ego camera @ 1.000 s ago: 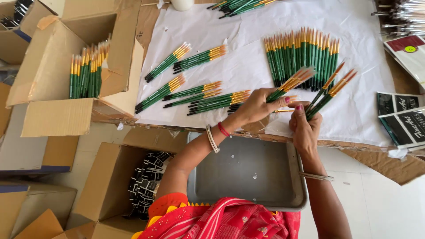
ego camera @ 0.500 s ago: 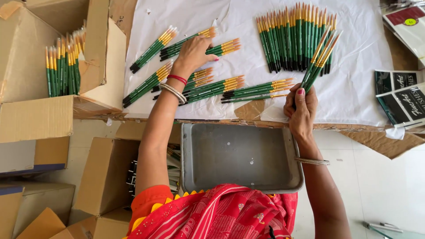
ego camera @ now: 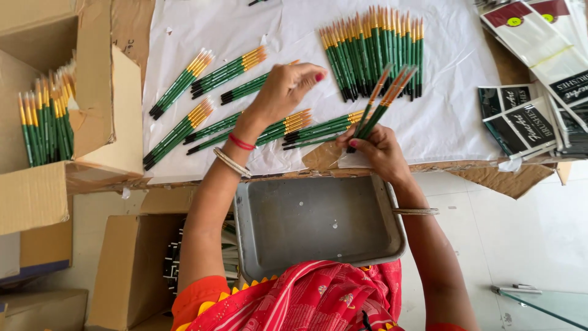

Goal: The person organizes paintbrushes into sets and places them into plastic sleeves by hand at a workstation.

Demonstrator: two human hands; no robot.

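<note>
flanking both hands: brush piles point(ego camera: 373, 49), metal tray point(ego camera: 318, 224), cardboard box point(ego camera: 67, 122).

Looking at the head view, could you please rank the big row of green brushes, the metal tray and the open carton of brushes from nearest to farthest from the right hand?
Measured from the right hand:
1. Metal tray, just below the hand, at the person's lap.
2. Big row of green brushes, above the hand on the white sheet.
3. Open carton of brushes, far off at the left edge.

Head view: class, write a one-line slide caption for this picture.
Right hand grips a few green paintbrushes while the left hand reaches over sorted bundles on white paper, above a grey metal tray.
</note>
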